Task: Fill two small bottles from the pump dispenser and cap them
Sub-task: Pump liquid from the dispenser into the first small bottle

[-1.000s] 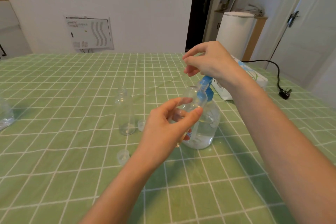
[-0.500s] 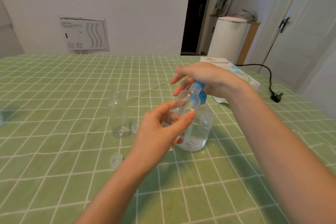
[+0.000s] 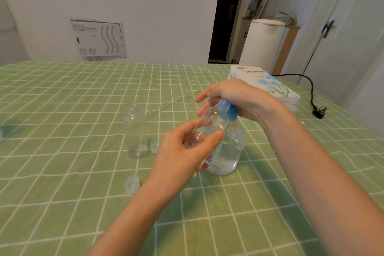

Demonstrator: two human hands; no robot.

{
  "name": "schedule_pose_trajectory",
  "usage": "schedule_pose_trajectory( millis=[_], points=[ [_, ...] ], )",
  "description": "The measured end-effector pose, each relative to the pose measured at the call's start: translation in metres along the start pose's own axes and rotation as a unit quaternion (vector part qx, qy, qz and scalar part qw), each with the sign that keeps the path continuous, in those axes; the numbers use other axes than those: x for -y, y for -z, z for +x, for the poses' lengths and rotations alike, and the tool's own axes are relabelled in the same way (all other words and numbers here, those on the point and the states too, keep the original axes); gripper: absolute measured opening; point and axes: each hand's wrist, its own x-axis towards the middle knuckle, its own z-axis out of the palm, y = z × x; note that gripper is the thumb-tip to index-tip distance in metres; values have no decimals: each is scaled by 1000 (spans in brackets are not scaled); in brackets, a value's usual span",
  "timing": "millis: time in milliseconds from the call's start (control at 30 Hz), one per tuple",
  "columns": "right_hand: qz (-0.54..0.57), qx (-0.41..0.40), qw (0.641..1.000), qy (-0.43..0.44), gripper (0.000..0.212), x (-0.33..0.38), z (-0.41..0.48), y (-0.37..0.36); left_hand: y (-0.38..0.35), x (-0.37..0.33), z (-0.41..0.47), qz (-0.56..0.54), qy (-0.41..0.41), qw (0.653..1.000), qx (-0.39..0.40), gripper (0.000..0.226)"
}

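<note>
small bottle (image 3: 214, 119) tilted against pump dispenser (image 3: 228, 151)

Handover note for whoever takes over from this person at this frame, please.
Left hand grips a small clear plastic bottle, tilted, mouth at the blue pump head.
Right hand, fingers straight, presses that head on the clear pump dispenser.
Second small clear bottle stands uncapped on the green checked tablecloth, left of the dispenser. One clear cap lies beside it, another clear cap nearer the camera.
Held bottle's fill level is unclear.
Done: nothing capped. Left: finish this fill, fill the second bottle, cap both.
</note>
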Motion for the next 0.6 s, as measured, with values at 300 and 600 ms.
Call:
schedule_pose_trajectory(
  millis=[300, 600],
  points=[
    [-51, -14, 999, 0, 24, 11, -3, 8, -1, -4, 1, 5, -9, 1000, 1, 24],
    [-43, -9, 999, 24, 29, 8, -3, 4, -1, -3, 1, -3, -3, 1000, -2, 24]
  ],
)
